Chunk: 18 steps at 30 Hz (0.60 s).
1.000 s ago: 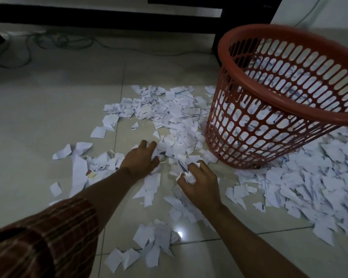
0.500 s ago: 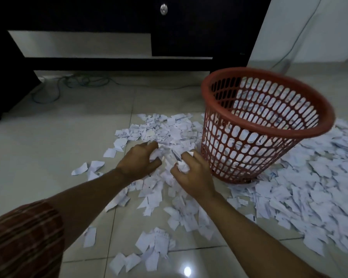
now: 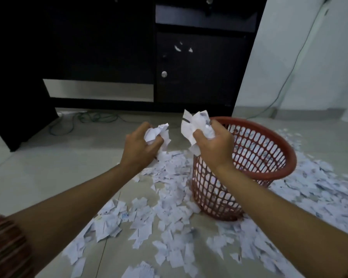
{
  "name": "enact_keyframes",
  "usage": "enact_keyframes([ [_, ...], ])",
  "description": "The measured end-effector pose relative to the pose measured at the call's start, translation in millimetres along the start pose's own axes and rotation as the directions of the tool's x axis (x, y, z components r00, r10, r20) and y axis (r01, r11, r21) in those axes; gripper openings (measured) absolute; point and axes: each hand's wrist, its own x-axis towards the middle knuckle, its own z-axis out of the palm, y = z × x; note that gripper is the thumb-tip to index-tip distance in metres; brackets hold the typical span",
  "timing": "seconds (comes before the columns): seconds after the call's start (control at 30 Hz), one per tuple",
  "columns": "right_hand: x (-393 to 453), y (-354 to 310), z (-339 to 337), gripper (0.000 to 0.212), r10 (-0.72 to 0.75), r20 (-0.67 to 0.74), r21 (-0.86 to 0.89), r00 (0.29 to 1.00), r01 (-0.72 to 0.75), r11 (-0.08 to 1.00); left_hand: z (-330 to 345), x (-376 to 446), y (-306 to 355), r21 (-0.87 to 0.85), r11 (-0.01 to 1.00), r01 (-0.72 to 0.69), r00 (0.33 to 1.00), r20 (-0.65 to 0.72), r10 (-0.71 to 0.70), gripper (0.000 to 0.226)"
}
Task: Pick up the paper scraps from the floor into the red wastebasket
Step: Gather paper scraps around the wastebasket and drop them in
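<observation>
While both hands grip paper scraps (image 3: pixel 195 125) | tiled floor (image 3: pixel 48 167) littered | dark cabinet (image 3: pixel 199 67) behind

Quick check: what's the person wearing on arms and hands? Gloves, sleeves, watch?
No gloves: the left hand and right hand are bare, and no watch, ring or band shows. Both forearms are bare too. Only the left arm shows a sleeve, at the frame's lower left corner: reddish-brown fabric with thin lighter stripes. No right sleeve is in view.
</observation>
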Motion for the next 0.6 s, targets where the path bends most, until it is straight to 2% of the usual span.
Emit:
enact_keyframes([
  [0.07,20.4,2.1,-20.3,0.017,0.101,0.024,0.017,0.995,-0.102,0.995,10.5,8.2,14.3,-0.086,0.996,0.036,0.999,-0.011,-0.037,0.02],
  [0.13,43.5,6.5,-45.0,0.02,0.166,-0.014,0.039,0.986,-0.165,0.986,28.7,16.8,36.0,-0.184,0.982,0.05,0.999,0.001,-0.051,0.019],
  [0.23,70.7,13.1,-74.5,0.01,0.272,-0.03,0.07,0.962,-0.269,0.961,57.9,27.9,70.6,-0.281,0.959,0.032,0.998,0.069,-0.013,0.017],
  [0.3,82.1,18.1,-91.4,0.011,0.308,-0.013,0.071,0.951,-0.306,0.949,78.4,36.8,90.8,-0.333,0.943,0.028,0.995,0.096,0.005,0.015],
  [0.5,92.5,40.9,-127.1,0.007,0.328,-0.012,0.184,0.945,-0.32,0.929,145.0,39.0,122.1,-0.326,0.945,0.01,0.988,0.149,0.04,0.013],
  [0.6,89.9,60.2,-131.2,0.008,0.407,0.003,0.257,0.914,-0.394,0.883,163.7,33.5,115.5,-0.305,0.95,0.062,0.983,0.185,-0.005,0.013],
])
